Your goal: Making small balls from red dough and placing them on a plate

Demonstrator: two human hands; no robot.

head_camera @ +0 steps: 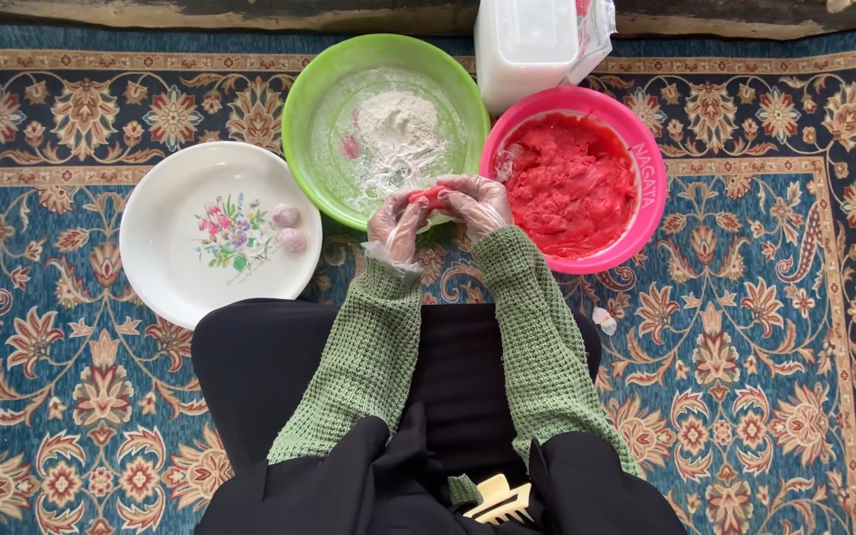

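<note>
Small red lump (432,195) — between fingertips

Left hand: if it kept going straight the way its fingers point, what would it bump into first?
The left hand points up and right, so it would probably meet the red lump that both hands pinch, then the green bowl.

Soft, even daylight fills the scene, bright without harshness; its source cannot be told. Shadows are faint: a thin dark rim lies under the white plate (165,267) at its lower edge, and a weak one under the pink bowl (646,213) toward the carpet's (765,376) near side. The green bowl (304,119) glows, almost oversaturated, with mild sheen on its inner wall. The white container (522,45) at the far edge is nearly blown out. Focus is sharp across the carpet pattern; the black clothing (250,367) loses detail. Slight bending shows toward the corners.
</note>
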